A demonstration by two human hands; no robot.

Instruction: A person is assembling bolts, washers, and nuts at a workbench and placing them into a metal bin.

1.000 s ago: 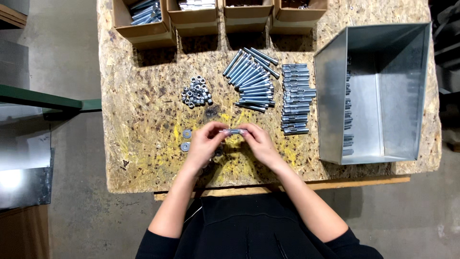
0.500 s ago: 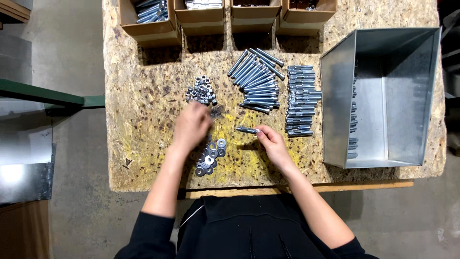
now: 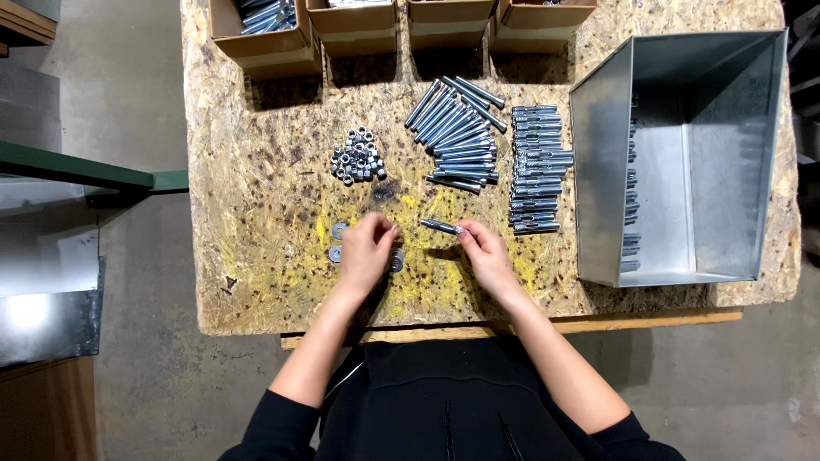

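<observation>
Open galvanised metal bin (image 3: 683, 213) at the right of the chipboard table (image 3: 256, 171), tipped so its mouth faces the camera; inside, a column of bolts shows along its left inner wall, partly hidden, otherwise bare metal. Four brown cardboard boxes (image 3: 354, 21) along the far edge, all cut off by the top of the frame; the leftmost one (image 3: 265, 26) holds grey bolts, the contents of the others are hard to make out. Loose on the table: pile of nuts (image 3: 357, 156), fanned heap of long bolts (image 3: 457, 137), neat stack of assembled bolts (image 3: 534, 166) just beside the bin. Right hand (image 3: 487, 256) pinches one bolt (image 3: 440, 225) by its end at the fingertips, held near the table centre, pointing left. Left hand (image 3: 367, 252) has fingers curled together, tips near the bolt's free end; it may be pinching something small, cannot tell. Washers (image 3: 336, 242) lie just left of the left hand, another washer (image 3: 398, 259) partly covered by it. Yellow paint stains under the hands. No labels readable.
</observation>
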